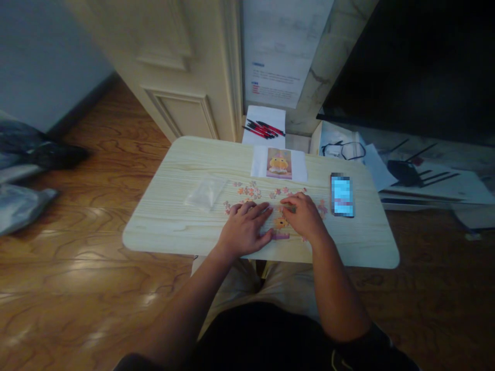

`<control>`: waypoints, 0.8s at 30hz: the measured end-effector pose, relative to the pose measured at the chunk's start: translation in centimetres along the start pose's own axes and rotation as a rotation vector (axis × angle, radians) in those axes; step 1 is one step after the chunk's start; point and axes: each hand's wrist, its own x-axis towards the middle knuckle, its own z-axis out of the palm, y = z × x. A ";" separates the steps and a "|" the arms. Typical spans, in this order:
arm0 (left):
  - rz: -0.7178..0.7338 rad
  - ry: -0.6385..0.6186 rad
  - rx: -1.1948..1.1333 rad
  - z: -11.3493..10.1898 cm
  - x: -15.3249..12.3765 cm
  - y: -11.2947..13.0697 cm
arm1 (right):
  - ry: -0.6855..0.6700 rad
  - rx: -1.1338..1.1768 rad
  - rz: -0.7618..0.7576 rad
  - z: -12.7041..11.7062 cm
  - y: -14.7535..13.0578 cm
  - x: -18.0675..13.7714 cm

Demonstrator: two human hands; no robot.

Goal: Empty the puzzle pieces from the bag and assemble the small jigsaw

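My left hand (247, 226) lies palm down on the pale wood-grain table (162, 216), its fingers stretched out and thumb apart. Close to its thumb is a partly joined patch of jigsaw puzzle (281, 223), orange with a dark spot, with a pinkish-purple strip (280, 236) below it. Just above this patch, my right hand (307, 216) is closed in a pinch on a small puzzle piece (291, 208), mostly covered by the fingers. Loose pink and orange puzzle pieces (249, 191) are scattered beyond both hands, and some lie right of my right hand (322, 207).
A reference picture (279, 164) on white paper lies at the table's far edge. A clear plastic bag (207, 193) is on the left, a lit phone (342, 195) on the right. Behind the table, several red-and-black pens (264, 129) rest on paper near glasses (352, 150).
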 end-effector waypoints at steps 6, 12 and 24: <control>0.007 -0.022 0.017 0.0 0.0 0.0 | -0.021 -0.015 -0.019 0.2 -0.6 0.7; -0.002 -0.011 0.013 0.0 -0.1 0.0 | 0.009 0.045 -0.035 0.4 -0.3 1.1; -0.055 0.052 -0.012 0.0 -0.4 -0.4 | 0.108 0.072 -0.023 -1.7 2.2 -2.0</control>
